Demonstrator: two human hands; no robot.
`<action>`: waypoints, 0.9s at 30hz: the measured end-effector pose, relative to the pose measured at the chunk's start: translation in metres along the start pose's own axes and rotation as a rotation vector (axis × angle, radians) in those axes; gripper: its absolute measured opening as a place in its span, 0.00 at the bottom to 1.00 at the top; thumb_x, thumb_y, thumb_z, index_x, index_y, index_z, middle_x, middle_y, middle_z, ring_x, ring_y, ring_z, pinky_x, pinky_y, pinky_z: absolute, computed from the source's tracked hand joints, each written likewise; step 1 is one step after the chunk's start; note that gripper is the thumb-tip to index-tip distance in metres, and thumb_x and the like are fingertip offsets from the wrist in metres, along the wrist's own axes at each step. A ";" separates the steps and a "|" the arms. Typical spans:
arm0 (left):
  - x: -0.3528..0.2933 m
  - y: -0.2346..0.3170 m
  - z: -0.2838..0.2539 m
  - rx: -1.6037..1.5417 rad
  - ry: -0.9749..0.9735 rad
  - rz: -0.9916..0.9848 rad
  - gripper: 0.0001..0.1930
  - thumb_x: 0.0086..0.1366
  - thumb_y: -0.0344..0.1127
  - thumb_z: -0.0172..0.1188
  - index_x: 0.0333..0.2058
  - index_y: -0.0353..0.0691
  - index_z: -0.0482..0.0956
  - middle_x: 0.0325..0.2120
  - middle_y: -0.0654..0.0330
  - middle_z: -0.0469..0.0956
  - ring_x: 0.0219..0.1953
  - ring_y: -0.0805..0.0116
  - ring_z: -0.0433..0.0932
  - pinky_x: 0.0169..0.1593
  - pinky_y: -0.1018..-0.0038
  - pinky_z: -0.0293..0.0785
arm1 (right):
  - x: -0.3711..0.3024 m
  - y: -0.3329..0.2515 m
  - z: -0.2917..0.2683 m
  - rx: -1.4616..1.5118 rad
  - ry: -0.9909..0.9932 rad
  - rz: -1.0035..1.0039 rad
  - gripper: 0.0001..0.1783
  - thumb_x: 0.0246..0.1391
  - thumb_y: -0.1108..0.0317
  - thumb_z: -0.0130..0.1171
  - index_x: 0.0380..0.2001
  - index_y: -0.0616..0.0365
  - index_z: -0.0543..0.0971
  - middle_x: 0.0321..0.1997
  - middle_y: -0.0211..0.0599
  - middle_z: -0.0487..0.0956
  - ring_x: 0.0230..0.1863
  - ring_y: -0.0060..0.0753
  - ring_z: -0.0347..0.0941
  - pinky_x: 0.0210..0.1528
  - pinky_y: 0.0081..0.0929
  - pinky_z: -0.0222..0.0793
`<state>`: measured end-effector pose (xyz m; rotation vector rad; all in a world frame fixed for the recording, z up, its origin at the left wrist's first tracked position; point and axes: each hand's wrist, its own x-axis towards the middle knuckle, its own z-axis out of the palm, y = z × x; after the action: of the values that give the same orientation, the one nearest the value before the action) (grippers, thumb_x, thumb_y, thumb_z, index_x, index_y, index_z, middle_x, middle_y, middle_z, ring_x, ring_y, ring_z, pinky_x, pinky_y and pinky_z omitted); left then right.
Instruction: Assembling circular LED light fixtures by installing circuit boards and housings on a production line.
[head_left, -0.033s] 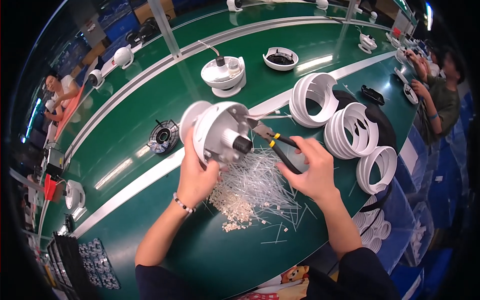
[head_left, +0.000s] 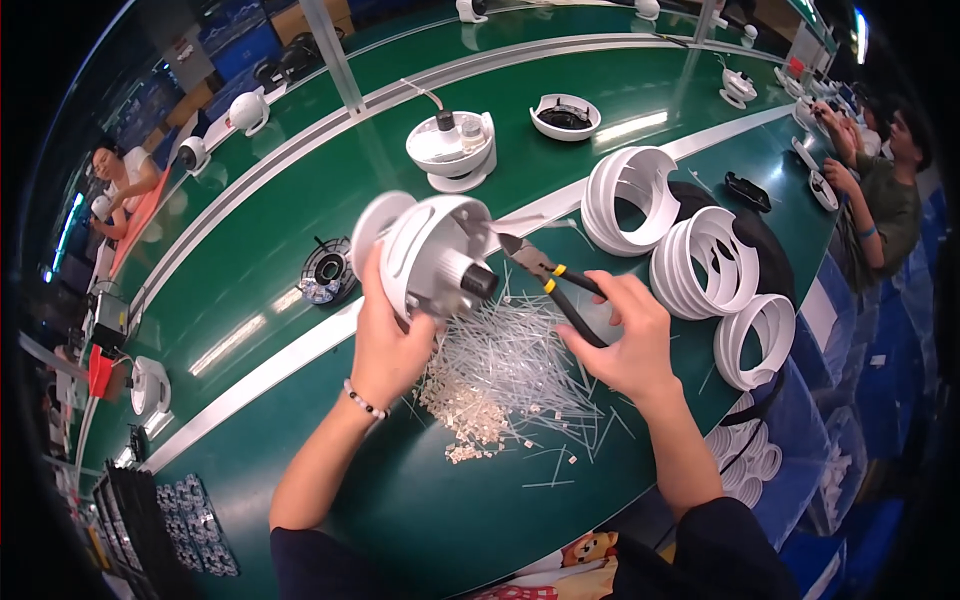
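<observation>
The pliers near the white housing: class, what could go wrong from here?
The pliers in the right hand point at the white housing's rim; a slip might scratch it.
Only the left hand holds the housing, so it could twist.
Loose clear strips and small cream pieces lie below; a dropped part might get lost there.

Glare streaks the green surface (head_left: 330, 190); fisheye edges darken, curving.

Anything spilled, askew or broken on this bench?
Nothing looks clearly damaged. The untidy spot: a loose heap of thin translucent plastic strips and small cream-coloured pieces lies directly on the dark green bench top, uncontained, with strays scattered toward the near edge. It looks spilled, though it may be deliberate.
</observation>
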<state>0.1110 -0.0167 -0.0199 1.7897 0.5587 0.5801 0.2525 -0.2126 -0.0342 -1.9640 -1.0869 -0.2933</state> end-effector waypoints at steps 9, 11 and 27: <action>0.057 0.005 -0.080 -0.487 0.210 -0.016 0.21 0.56 0.25 0.43 0.48 0.22 0.59 0.38 0.42 0.74 0.33 0.54 0.81 0.27 0.77 0.81 | 0.005 0.003 -0.003 0.092 0.141 -0.110 0.32 0.26 0.69 0.70 0.42 0.60 0.75 0.31 0.37 0.74 0.23 0.26 0.65 0.24 0.20 0.62; 0.078 -0.019 -0.125 -0.895 0.218 -0.090 0.17 0.57 0.23 0.42 0.44 0.15 0.59 0.40 0.38 0.73 0.40 0.48 0.78 0.36 0.75 0.82 | 0.003 0.005 -0.002 0.101 0.112 -0.106 0.31 0.26 0.69 0.70 0.41 0.61 0.75 0.31 0.37 0.74 0.23 0.27 0.65 0.24 0.20 0.62; 0.074 -0.129 -0.133 -0.458 0.387 -0.426 0.27 0.59 0.50 0.58 0.52 0.38 0.68 0.45 0.61 0.71 0.45 0.66 0.70 0.47 0.66 0.70 | -0.076 -0.075 -0.006 0.429 -0.842 -0.425 0.36 0.34 0.59 0.66 0.51 0.56 0.69 0.43 0.34 0.71 0.38 0.33 0.69 0.36 0.27 0.63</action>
<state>0.0726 0.1613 -0.1008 1.0875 0.9573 0.6921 0.1495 -0.2421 -0.0303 -1.4477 -1.9137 0.5665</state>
